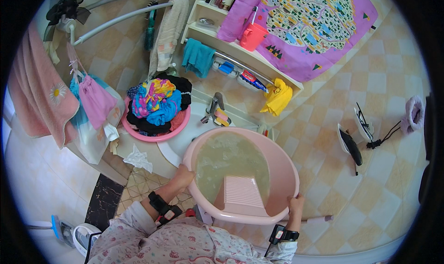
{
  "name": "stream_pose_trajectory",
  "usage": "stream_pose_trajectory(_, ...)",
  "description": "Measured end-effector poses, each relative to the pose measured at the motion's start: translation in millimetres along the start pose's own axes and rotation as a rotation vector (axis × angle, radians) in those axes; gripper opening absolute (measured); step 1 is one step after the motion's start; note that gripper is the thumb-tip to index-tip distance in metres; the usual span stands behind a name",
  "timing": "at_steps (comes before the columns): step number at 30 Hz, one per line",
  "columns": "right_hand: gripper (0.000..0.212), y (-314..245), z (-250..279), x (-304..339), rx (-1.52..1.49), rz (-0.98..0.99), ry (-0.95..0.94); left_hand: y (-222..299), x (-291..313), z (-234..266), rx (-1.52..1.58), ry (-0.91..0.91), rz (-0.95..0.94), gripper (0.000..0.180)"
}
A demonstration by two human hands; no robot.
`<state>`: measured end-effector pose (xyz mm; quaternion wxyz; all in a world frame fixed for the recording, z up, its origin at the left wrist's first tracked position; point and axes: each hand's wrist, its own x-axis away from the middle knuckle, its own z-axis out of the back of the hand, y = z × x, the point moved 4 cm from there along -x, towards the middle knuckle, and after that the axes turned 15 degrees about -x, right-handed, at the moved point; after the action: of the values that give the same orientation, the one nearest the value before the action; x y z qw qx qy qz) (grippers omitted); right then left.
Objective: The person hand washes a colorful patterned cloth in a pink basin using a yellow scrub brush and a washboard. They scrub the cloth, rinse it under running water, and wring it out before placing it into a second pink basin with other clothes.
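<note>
A large pink washbasin (286, 178) is held up in front of me by its rim. Murky greenish water (231, 155) lies toward its left and far side, so the basin looks tilted. A ribbed pink washboard (243, 190) is on the basin's near side, partly in the water. My left hand (185, 176) grips the left rim, and my right hand (296, 204) is closed on the right rim; some fingers of each are hidden. Beneath the basin's far left edge is the white sink (173, 149), with a metal faucet (214, 109) behind it.
Left of the sink stands a smaller pink tub (159, 137) heaped with clothes (159, 104). A crumpled white tissue (138, 157) lies on the counter. A shelf (231, 44) with a towel rail and a yellow cloth (278, 97) hangs beyond. Bags and a pink towel (44, 88) hang far left.
</note>
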<state>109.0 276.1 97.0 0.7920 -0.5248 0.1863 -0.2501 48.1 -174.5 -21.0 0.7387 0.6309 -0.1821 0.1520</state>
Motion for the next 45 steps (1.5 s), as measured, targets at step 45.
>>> stream_pose_trajectory(45, 0.032, -61.9, -27.7, -50.7, 0.087, 0.008, -0.128, 17.2, 11.5, 0.6, 0.229, 0.043, 0.163, 0.051)
